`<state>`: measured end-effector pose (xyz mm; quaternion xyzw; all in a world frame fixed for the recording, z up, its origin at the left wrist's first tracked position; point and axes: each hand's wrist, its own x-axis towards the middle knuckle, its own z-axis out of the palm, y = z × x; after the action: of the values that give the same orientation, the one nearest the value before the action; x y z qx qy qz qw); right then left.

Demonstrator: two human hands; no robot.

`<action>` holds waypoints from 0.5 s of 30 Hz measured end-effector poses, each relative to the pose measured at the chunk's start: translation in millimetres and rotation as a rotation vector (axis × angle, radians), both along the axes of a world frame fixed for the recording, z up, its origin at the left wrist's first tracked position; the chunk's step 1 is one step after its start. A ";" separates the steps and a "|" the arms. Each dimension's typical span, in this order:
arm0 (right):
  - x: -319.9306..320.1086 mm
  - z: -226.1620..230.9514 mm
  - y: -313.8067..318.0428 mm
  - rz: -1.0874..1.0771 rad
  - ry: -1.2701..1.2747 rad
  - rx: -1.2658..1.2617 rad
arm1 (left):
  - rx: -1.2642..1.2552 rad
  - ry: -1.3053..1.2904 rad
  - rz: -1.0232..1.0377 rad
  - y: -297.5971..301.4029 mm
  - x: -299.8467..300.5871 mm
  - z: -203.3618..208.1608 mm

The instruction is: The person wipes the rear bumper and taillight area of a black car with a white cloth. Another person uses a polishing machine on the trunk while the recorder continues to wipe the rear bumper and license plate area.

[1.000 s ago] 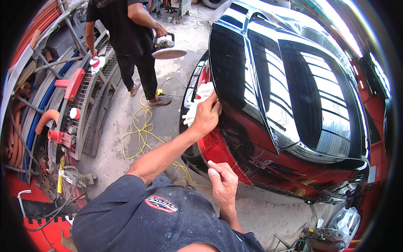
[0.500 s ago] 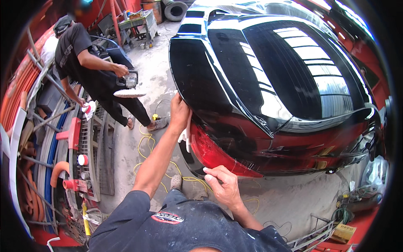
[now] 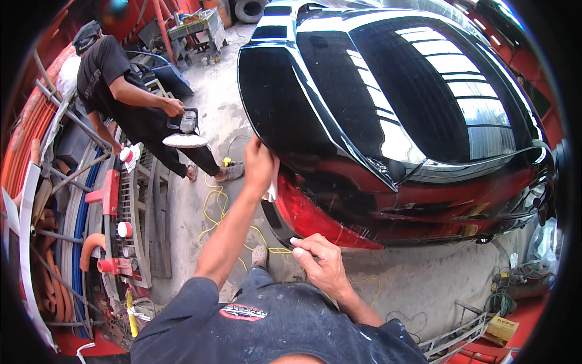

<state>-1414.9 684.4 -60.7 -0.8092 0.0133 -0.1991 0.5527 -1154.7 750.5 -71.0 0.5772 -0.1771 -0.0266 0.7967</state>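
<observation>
At the rear left corner of a glossy black car [image 3: 276,100], my left hand [image 3: 259,167] presses against the bodywork. A white cloth [image 3: 271,188] pokes out below its palm, beside the car; the fingertips are hidden. Just under it runs a red tail light [image 3: 309,215]. My right hand [image 3: 324,261] hangs near the lower edge of that light, apart from it. Its fingers are curled with the thumb close to the index finger. Something small and white shows at the index fingertip, too small to name.
A co-worker [image 3: 112,85] on the left carries a polisher [image 3: 187,130] with a round white pad. A yellow cord [image 3: 209,212] winds over the concrete floor near my foot. Metal frames and pipes [image 3: 57,285] line the left side. A cardboard box [image 3: 501,330] sits at lower right.
The co-worker's polisher has shifted slightly left and tilted. My view has moved a little; both my hands keep nearly the same places by the car.
</observation>
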 end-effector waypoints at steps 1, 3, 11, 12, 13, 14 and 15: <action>0.0 1.3 0.4 0.001 0.003 -0.005 | 0.007 -0.035 -0.024 -1.2 16.3 11.2; -3.6 1.1 3.7 -0.015 0.022 -0.001 | -0.036 0.050 -0.015 -1.3 3.9 13.3; 11.2 -1.2 16.6 -0.082 0.005 -0.007 | 0.081 0.059 -0.091 12.3 21.2 1.3; 13.5 -1.8 21.6 -0.095 0.011 -0.007 | 0.055 0.099 -0.136 13.1 22.9 6.0; 17.2 -1.5 27.6 -0.104 0.014 -0.010 | -0.025 0.116 -0.191 15.2 27.4 3.4; 22.3 -0.5 35.1 -0.113 0.017 -0.013 | -0.105 0.131 -0.246 18.1 31.6 1.2; 29.1 1.3 43.8 -0.113 -0.015 -0.049 | -0.211 0.150 -0.332 23.2 36.4 -1.0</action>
<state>-1385.8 728.2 -59.3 -0.8188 0.0499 -0.2361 0.5209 -1118.3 773.6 -72.0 0.4497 -0.2117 -0.1815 0.8485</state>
